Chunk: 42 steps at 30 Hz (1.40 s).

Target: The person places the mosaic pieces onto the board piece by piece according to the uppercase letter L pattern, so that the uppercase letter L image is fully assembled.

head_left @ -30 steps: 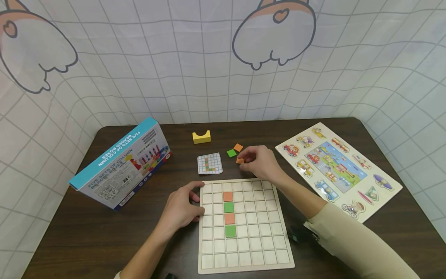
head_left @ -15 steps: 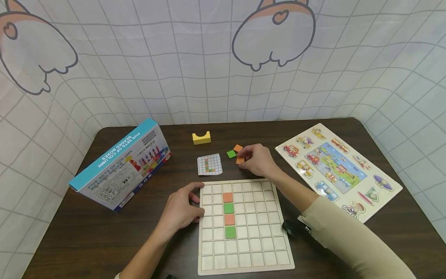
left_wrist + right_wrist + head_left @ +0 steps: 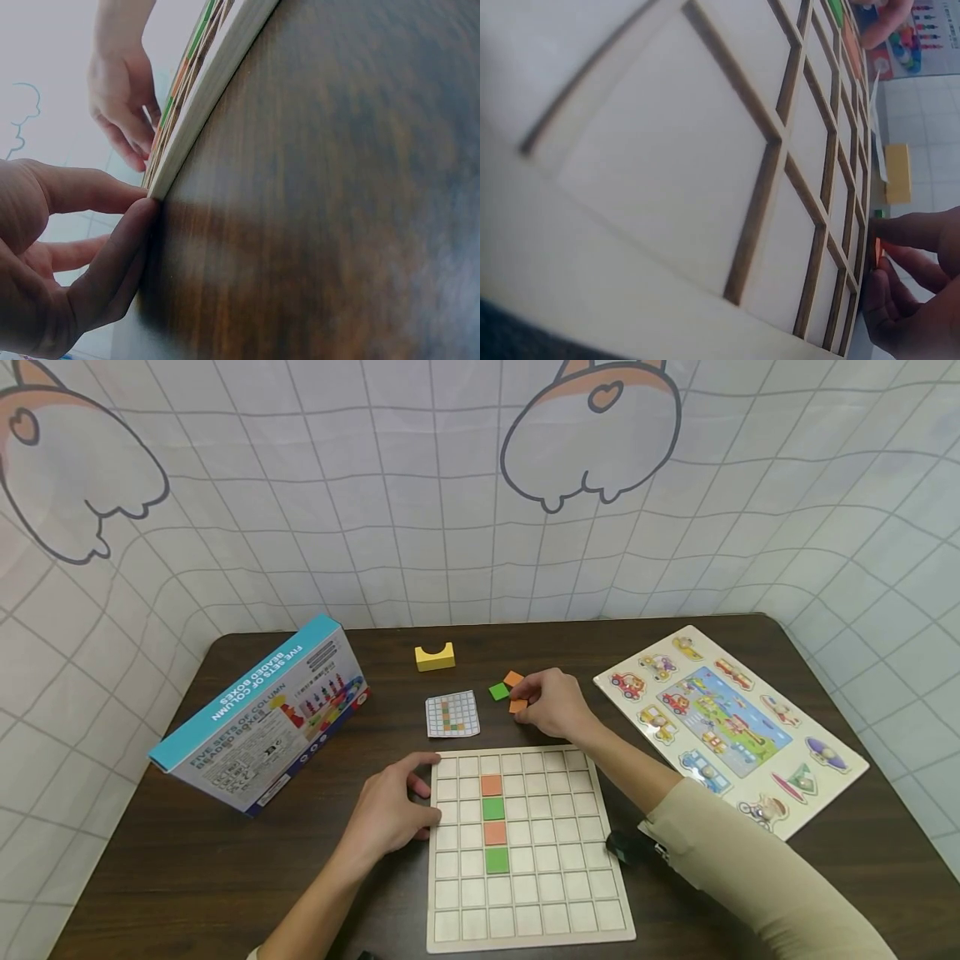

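Observation:
A wooden grid board (image 3: 551, 889) lies at the front of the table. One of its columns holds orange and green square tiles, among them a green tile (image 3: 497, 860). My left hand (image 3: 386, 806) rests at the board's left edge, its index finger and thumb touching the edge apart from each other. Beyond the board's far edge, my right hand (image 3: 558, 703) pinches an orange tile (image 3: 517, 706) between thumb and fingers; the right wrist view shows this orange tile (image 3: 878, 252) there too. Beside it lie a loose green tile (image 3: 498, 692) and another orange tile (image 3: 513, 678).
A pattern card (image 3: 452, 714) lies behind the board, with a yellow notched block (image 3: 435, 657) farther back. At the left stands a blue and white box (image 3: 273, 718). To the right lies a picture peg puzzle (image 3: 727, 727), partly covered by the right sleeve (image 3: 750, 868).
My right forearm and sleeve have shifted slightly left, while the right fingers stay at the same orange tile. The left hand and the tiles on the board keep their places.

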Available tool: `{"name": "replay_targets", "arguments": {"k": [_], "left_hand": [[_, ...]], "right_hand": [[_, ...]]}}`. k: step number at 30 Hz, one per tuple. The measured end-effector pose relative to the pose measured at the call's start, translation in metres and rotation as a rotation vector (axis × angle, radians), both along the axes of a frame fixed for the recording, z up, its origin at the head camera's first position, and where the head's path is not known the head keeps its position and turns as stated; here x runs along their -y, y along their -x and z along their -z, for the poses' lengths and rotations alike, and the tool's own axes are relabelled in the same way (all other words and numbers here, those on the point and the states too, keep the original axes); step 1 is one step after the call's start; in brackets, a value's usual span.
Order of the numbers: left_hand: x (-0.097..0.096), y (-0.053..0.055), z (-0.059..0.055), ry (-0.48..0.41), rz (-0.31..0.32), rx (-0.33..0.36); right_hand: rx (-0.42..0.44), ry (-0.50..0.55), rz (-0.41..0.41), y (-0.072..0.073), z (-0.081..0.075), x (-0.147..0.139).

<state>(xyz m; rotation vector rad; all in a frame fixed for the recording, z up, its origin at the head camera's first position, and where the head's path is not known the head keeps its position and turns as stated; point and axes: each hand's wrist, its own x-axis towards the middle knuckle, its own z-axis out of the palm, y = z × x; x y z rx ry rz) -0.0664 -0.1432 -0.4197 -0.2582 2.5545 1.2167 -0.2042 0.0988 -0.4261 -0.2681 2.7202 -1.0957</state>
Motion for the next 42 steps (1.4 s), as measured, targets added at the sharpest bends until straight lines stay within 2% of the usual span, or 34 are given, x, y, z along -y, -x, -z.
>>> {"name": "replay_targets", "arguments": {"k": [20,29,42], "left_hand": [[0.001,0.0,0.001,0.003,0.009,-0.016],[0.001,0.0,0.001,0.002,0.001,-0.01],[0.001,-0.001,0.0,-0.007,0.012,-0.032]], "right_hand": [[-0.006,-0.01,-0.027,-0.002,-0.009,0.0],[-0.021,-0.021,-0.039,-0.001,-0.008,-0.003],[-0.021,-0.019,-0.051,-0.006,-0.01,-0.006]]}}
